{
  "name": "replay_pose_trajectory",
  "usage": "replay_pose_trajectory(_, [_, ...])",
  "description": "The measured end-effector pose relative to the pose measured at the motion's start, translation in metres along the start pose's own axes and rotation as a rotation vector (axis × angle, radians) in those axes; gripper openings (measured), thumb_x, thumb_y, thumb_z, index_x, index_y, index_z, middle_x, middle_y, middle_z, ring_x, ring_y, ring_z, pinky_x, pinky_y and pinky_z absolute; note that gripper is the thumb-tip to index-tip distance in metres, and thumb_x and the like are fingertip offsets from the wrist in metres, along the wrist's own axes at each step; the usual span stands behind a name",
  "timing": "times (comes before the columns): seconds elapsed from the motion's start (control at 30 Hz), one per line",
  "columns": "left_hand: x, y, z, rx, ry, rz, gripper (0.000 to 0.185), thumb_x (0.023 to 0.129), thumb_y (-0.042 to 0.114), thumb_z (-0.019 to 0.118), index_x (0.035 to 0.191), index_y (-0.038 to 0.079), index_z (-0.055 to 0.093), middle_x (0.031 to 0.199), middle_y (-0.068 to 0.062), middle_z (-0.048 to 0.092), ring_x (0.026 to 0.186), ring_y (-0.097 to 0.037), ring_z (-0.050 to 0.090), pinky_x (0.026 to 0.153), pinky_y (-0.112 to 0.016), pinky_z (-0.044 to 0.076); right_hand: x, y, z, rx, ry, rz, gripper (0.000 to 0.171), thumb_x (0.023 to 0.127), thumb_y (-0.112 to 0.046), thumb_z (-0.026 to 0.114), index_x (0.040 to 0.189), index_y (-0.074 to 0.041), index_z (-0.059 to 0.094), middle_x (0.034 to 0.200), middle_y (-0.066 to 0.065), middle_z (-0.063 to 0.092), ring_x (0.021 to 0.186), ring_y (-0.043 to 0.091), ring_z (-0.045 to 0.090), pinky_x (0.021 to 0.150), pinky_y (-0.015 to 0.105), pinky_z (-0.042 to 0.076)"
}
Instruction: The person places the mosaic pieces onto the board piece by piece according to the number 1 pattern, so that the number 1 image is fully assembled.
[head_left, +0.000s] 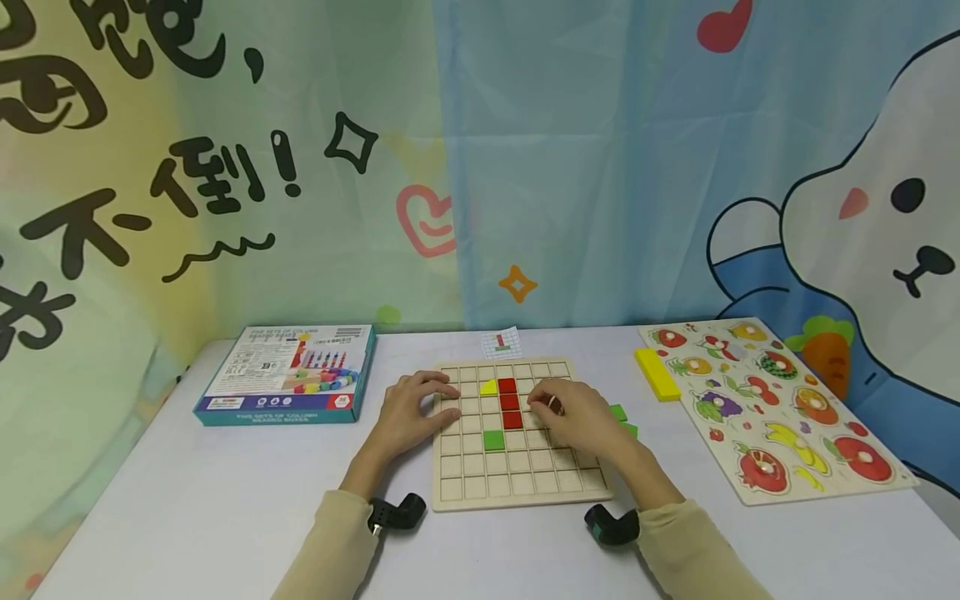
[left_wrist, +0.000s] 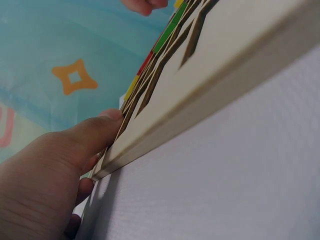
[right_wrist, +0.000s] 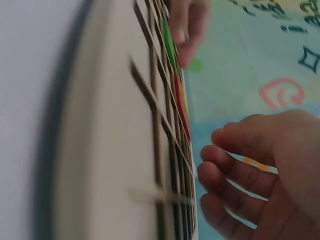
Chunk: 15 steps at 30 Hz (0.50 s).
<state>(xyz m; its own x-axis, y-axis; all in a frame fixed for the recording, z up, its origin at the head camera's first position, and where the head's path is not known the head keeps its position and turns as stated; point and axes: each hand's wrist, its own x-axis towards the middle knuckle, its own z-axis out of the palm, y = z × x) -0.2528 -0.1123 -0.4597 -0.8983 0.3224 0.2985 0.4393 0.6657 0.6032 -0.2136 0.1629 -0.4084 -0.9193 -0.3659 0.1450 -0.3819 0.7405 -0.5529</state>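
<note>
A square wooden grid board (head_left: 522, 485) lies flat on the white table. It bears a yellow tile (head_left: 489, 387), a column of three red tiles (head_left: 510, 402) and a green tile (head_left: 493, 440). My left hand (head_left: 411, 410) rests at the board's left edge; in the left wrist view its straight thumb (left_wrist: 102, 127) lies on top, with other fingers beside the edge. Over the right part of the board is my right hand (head_left: 577, 412), just right of the red tiles. Its fingers (right_wrist: 235, 170) are loosely bent in the right wrist view, and nothing shows between them.
Behind the board lies a small printed grid card (head_left: 501, 342). Green pieces (head_left: 618, 412) show past my right hand. A yellow block (head_left: 657, 375) sits by the fruit picture board (head_left: 780, 417) on the right. At the left is a flat game box (head_left: 288, 375).
</note>
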Motion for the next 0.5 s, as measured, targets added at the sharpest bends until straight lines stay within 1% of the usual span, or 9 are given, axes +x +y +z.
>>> replay_pose_trajectory(0.1, [0.0, -0.001, 0.0, 0.001, -0.002, -0.003, 0.024, 0.079, 0.035, 0.074, 0.102, 0.028, 0.07, 0.126, 0.001, 0.059, 0.119, -0.027, 0.05, 0.102, -0.052, 0.028, -0.001, 0.009, -0.008, 0.007, -0.01, 0.026, 0.012, 0.092, -0.019, 0.06, 0.099, -0.01, 0.066, 0.083, -0.005, 0.063, 0.073, 0.01, 0.054, 0.066, 0.026, 0.044])
replay_pose_trajectory(0.23, [-0.001, -0.001, 0.0, 0.002, -0.01, -0.013, 0.024, 0.08, 0.036, 0.073, 0.102, 0.028, 0.07, 0.126, 0.002, 0.058, 0.12, -0.027, 0.049, 0.102, -0.052, 0.028, -0.002, 0.019, -0.017, 0.021, -0.027, 0.08, 0.014, 0.092, -0.019, 0.059, 0.101, -0.01, 0.066, 0.085, -0.001, 0.064, 0.077, 0.013, 0.055, 0.07, 0.028, 0.044])
replay_pose_trajectory(0.37, [-0.001, -0.001, 0.001, 0.003, -0.01, -0.015, 0.023, 0.08, 0.036, 0.074, 0.102, 0.028, 0.07, 0.126, 0.002, 0.059, 0.121, -0.026, 0.049, 0.103, -0.051, 0.027, -0.003, 0.026, -0.024, 0.034, -0.039, 0.092, 0.014, 0.093, -0.018, 0.059, 0.101, -0.009, 0.066, 0.089, 0.001, 0.064, 0.08, 0.015, 0.055, 0.071, 0.029, 0.044])
replay_pose_trajectory(0.5, [0.0, 0.0, 0.001, 0.0, -0.001, -0.006, 0.023, 0.079, 0.035, 0.074, 0.101, 0.028, 0.07, 0.126, 0.002, 0.059, 0.12, -0.027, 0.049, 0.102, -0.052, 0.028, -0.004, 0.033, -0.029, 0.025, -0.031, 0.105, 0.014, 0.093, -0.018, 0.058, 0.101, -0.009, 0.066, 0.091, 0.003, 0.065, 0.081, 0.016, 0.056, 0.071, 0.03, 0.045])
